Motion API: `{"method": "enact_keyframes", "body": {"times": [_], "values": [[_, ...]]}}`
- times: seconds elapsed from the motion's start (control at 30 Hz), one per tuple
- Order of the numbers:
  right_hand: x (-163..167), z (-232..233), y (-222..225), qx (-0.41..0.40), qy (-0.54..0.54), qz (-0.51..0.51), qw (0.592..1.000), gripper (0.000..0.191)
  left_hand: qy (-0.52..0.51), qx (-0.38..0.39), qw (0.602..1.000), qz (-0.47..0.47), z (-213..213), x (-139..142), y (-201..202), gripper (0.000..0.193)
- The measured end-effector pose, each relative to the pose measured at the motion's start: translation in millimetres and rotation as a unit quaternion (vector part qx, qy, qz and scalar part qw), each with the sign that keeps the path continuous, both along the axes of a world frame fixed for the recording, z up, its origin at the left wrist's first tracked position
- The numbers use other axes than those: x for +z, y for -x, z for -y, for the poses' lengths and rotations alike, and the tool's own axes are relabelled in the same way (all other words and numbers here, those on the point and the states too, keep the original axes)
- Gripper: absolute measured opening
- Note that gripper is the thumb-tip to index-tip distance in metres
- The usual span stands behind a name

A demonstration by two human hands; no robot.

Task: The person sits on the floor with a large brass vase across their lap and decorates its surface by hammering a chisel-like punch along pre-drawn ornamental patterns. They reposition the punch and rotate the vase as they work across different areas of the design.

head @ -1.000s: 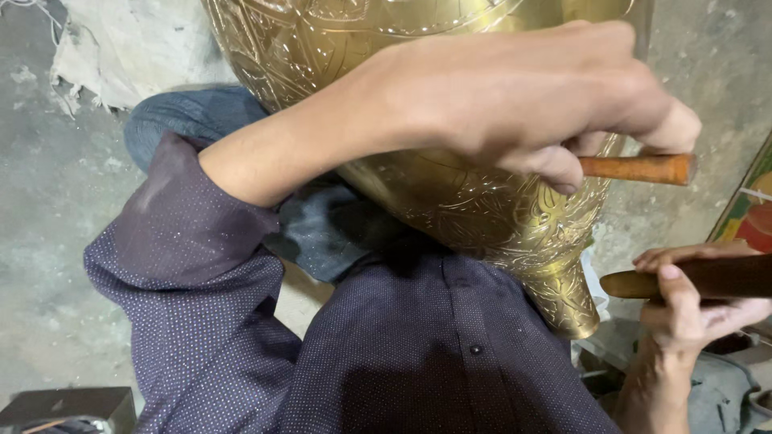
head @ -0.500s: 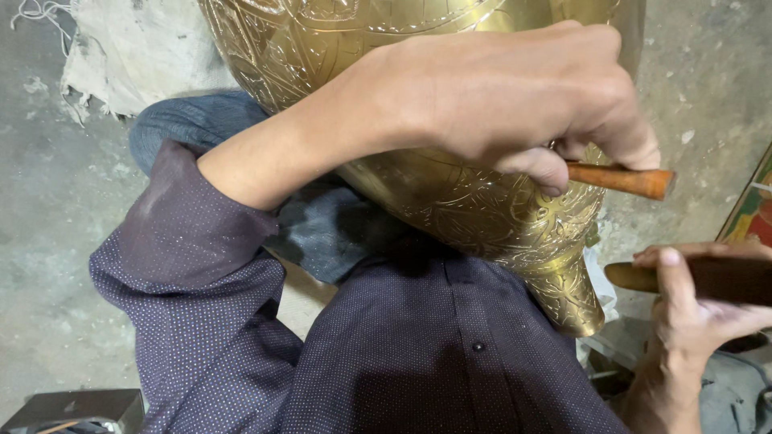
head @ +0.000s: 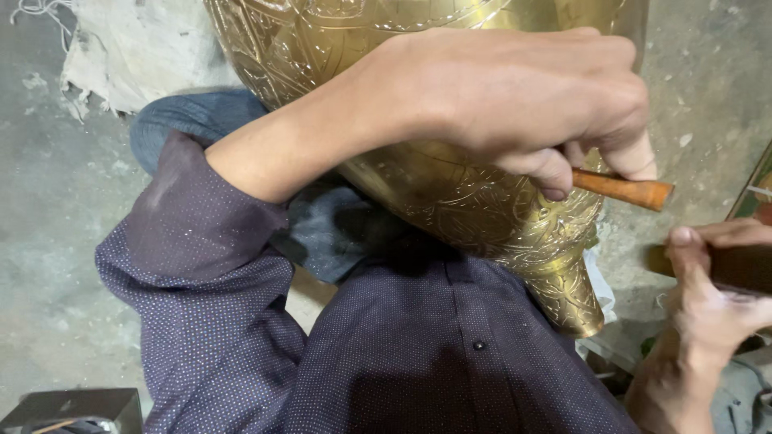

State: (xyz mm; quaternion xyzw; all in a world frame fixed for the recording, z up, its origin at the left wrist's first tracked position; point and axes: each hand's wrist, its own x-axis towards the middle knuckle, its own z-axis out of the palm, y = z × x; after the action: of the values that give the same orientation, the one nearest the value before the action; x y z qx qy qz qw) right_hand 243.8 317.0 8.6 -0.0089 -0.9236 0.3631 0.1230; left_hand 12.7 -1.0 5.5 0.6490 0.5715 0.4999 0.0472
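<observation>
left hand (head: 515, 96) is clamped round a wooden-handled chisel (head: 623, 190) lying sideways across the brass vessel (head: 482, 217), butt pointing at the right hand (head: 708, 297) gripping a dark mallet (head: 744, 268) just beside it.

Soft, even light; mild glare on the brass vase (head: 482, 209), dim shadow beneath it, edges slightly blurred.

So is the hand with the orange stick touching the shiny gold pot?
Yes, the left hand lies across the engraved brass vessel and pinches the orange wooden-handled tool against its side.
</observation>
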Motion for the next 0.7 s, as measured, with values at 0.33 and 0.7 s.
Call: {"method": "enact_keyframes", "body": {"times": [0.33, 0.7], "values": [[1, 38, 22, -0.015, 0.083, -0.005, 0.996, 0.017, 0.186, -0.042, 0.979, 0.075, 2, 8, 2, 0.028], [4, 54, 36, 0.037, -0.143, -0.045, 0.988, 0.020, 0.222, -0.053, 0.971, 0.074, 8, 24, 2, 0.027]]}}
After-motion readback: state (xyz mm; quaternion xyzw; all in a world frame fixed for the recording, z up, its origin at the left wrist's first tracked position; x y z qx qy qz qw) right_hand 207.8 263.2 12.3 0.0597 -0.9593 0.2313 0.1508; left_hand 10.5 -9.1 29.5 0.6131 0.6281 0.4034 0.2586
